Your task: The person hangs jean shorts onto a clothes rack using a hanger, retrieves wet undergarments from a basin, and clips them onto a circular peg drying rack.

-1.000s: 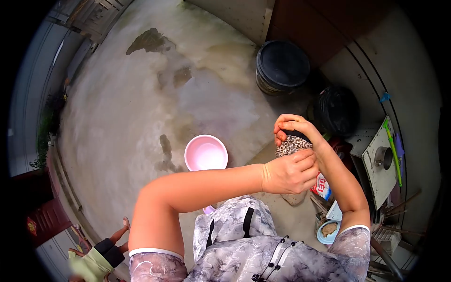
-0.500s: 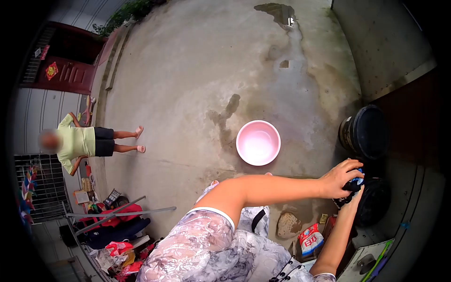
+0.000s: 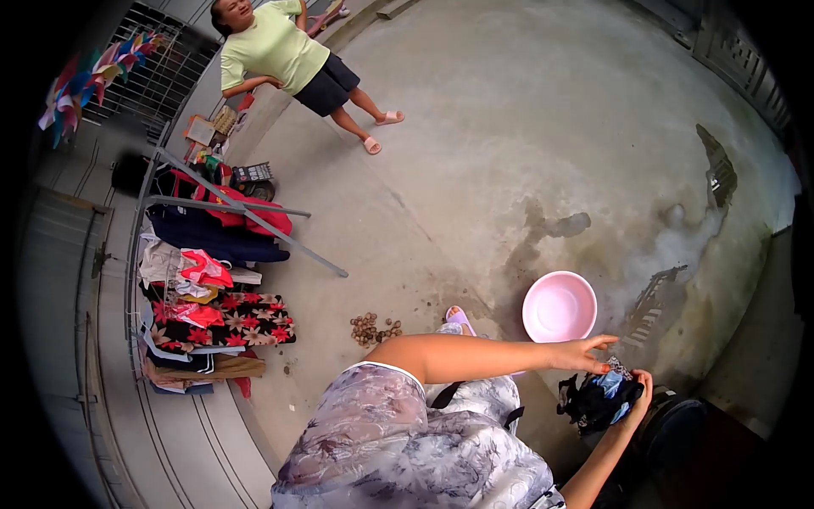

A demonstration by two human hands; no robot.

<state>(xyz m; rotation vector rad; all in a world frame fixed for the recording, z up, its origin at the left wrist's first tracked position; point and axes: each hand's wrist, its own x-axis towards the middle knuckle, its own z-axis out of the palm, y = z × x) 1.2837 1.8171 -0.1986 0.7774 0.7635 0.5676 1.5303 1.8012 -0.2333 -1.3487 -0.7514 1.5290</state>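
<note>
A crumpled bundle of dark cloth [image 3: 598, 400] with light blue and patterned parts is held up at the right. My right hand [image 3: 641, 395] grips its far side, with the fingers bent over it. My left hand [image 3: 583, 354] reaches across to the near edge; its fingers are stretched apart and its thumb is at the cloth, perhaps touching it. Just beyond my left hand, a pink basin [image 3: 532, 307] stands on the concrete floor. The undersides of the bundle and of my right hand are hidden.
A person in a yellow shirt [image 3: 280, 49] stands at the upper left. A metal rack [image 3: 254, 208] hung with clothes stands at the left. Small round brown things [image 3: 370, 329] lie near my sandalled foot [image 3: 459, 319]. Dark buckets [image 3: 678, 428] stand at the lower right.
The view has swung left, showing more of the rack. Both hands have come away from the buckets with the cloth bundle, nearer the basin. My left hand's fingers have opened off the cloth.
</note>
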